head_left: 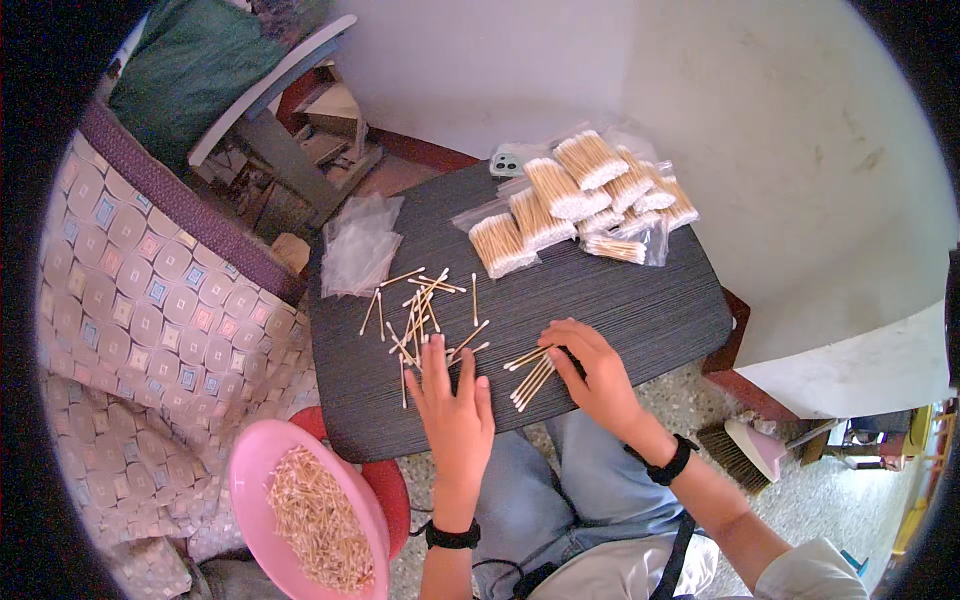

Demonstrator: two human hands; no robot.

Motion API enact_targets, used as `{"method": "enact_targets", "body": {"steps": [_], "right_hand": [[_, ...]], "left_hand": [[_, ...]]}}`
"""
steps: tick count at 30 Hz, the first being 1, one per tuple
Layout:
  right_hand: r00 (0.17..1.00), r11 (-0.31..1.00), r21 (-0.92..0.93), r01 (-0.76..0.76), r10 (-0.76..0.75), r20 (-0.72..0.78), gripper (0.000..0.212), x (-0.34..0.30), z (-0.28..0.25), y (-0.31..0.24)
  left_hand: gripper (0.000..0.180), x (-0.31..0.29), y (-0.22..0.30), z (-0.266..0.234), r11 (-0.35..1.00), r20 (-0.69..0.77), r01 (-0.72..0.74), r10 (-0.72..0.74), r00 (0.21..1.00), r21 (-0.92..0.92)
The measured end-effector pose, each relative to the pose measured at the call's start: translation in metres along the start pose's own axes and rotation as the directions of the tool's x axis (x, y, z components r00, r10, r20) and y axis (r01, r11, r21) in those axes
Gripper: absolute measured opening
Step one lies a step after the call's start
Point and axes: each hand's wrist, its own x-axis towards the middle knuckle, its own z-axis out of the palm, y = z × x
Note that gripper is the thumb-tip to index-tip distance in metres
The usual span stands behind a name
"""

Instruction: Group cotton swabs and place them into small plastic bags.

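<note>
Loose cotton swabs (425,305) with wooden sticks and white tips lie scattered on the dark tabletop (630,310). Over their near edge my left hand (455,410) is spread, its fingertips touching or just above some of them; it holds none that I can see. My right hand (595,380) pinches a small bundle of cotton swabs (535,385) between thumb and fingers, close to the table surface. Part of that bundle is hidden under the fingers. Farther back, several clear bags packed with cotton swabs (555,190) are piled up.
Flat clear plastic bags (360,245) lie at the table's far left, and a phone (507,162) rests at the back edge. A pink basin (262,500) full of cotton swabs stands left of my legs. Walls close in behind; a brush (745,455) lies on the floor at right.
</note>
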Motion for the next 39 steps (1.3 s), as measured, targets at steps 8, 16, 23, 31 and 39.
{"method": "enact_targets", "body": {"steps": [8, 16, 23, 31, 39], "right_hand": [[1.000, 1.000, 0.000, 0.017, -0.017, 0.013, 0.014, -0.001, 0.002, 0.004], [1.000, 0.999, -0.032, 0.019, -0.019, 0.012, 0.014, 0.000, 0.001, 0.001], [1.000, 0.998, -0.052, 0.016, -0.015, 0.022, 0.022, -0.003, 0.002, 0.006], [0.997, 0.997, -0.075, -0.014, 0.020, 0.071, 0.030, 0.001, 0.000, -0.006], [0.997, 0.996, -0.086, -0.008, 0.015, 0.070, 0.029, 0.000, 0.000, -0.005]], "left_hand": [[0.039, 0.004, 0.029, 0.005, 0.985, 0.112, -0.078, 0.096, 0.989, -0.154], [0.046, -0.002, 0.003, 0.010, 0.998, 0.038, 0.060, -0.060, 0.997, -0.001], [0.043, 0.001, 0.009, 0.002, 0.999, 0.061, -0.036, 0.038, 0.997, -0.031], [0.031, -0.014, -0.015, -0.002, 0.997, -0.144, 0.058, -0.065, 0.987, -0.049], [0.013, -0.004, -0.011, -0.007, 0.995, -0.228, 0.043, -0.063, 0.972, -0.091]]}}
